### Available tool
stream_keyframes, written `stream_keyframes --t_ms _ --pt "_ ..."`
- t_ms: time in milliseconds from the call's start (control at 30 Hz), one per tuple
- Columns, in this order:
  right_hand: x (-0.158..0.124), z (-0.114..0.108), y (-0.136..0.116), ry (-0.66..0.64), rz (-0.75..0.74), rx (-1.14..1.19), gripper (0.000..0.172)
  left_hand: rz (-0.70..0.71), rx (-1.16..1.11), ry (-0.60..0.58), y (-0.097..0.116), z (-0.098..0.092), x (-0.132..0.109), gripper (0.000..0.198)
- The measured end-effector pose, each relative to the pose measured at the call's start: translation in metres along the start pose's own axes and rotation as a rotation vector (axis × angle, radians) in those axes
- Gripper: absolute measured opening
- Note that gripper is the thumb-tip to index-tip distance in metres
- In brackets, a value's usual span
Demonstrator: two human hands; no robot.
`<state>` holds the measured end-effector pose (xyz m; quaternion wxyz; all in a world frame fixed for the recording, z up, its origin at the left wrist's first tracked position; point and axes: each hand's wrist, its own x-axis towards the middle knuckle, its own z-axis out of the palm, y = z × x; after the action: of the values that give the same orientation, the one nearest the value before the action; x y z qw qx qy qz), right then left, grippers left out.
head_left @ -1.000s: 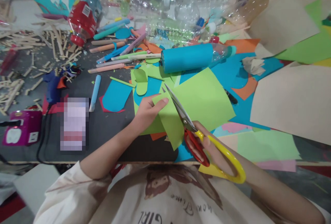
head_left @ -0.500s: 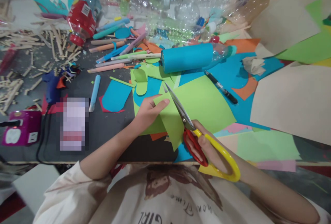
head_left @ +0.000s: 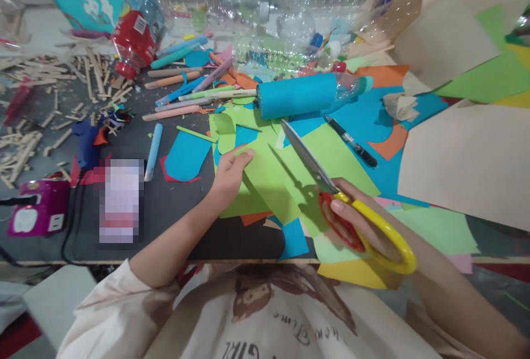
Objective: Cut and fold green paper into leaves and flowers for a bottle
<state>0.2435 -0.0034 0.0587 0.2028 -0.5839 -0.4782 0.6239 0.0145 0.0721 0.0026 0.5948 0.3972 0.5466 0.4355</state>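
Note:
My left hand (head_left: 230, 175) pinches the edge of a light green piece of paper (head_left: 268, 183) between thumb and fingers. That piece hangs over a larger green sheet (head_left: 345, 163) lying on the table. My right hand (head_left: 359, 216) grips a pair of scissors (head_left: 308, 156) with one yellow and one red handle loop. The blades are closed together, point up and left, and are apart from the held paper. Just beyond the blades lies a plastic bottle wrapped in blue paper (head_left: 298, 95). A black pen (head_left: 351, 141) rests right of the scissors.
Felt pens (head_left: 178, 80) and a blue rounded paper (head_left: 187, 154) lie left of the green paper. Farther left are a glue gun (head_left: 88, 143), a phone (head_left: 121, 199) and a purple box (head_left: 39, 207). Clear plastic bottles (head_left: 285, 16) crowd the back; beige sheets (head_left: 464, 160) cover the right.
The scissors have moved right, away from the green paper, and their blades have closed. My left hand has shifted slightly left and down with the green piece.

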Motion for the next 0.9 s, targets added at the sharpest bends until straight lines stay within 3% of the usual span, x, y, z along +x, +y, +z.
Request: stream_keyframes --t_ms 100,233,467,633,733,800,833,900 --pt "0.000 -0.024 0.001 0.158 -0.051 -0.528 0.032 -0.030 -0.044 0.061 -0.001 0.001 0.004 0.020" --pt "0.009 -0.045 0.019 0.289 -0.110 -0.901 0.033 0.017 -0.080 -0.038 0.003 0.002 0.002 0.018" --pt "0.026 -0.084 0.029 0.510 -0.026 -1.035 0.037 0.072 -0.062 -0.097 -0.003 0.001 0.005 0.039" --pt "0.032 -0.112 0.040 0.560 -0.304 -1.166 0.038 0.089 -0.057 -0.134 -0.005 -0.002 0.008 0.052" --pt "0.030 -0.103 0.036 0.627 -0.401 -1.302 0.040 0.082 -0.063 -0.157 -0.002 -0.002 0.008 0.052" --pt "0.028 -0.085 0.026 0.653 -0.445 -1.216 0.041 0.076 -0.064 -0.163 0.001 -0.002 0.007 0.051" --pt "0.028 -0.074 0.019 0.616 -0.474 -1.093 0.041 0.073 -0.066 -0.159 0.002 -0.001 0.007 0.051" --pt "0.031 -0.049 0.007 0.371 -0.446 -0.779 0.039 0.073 -0.061 -0.152 0.007 0.001 0.006 0.052"
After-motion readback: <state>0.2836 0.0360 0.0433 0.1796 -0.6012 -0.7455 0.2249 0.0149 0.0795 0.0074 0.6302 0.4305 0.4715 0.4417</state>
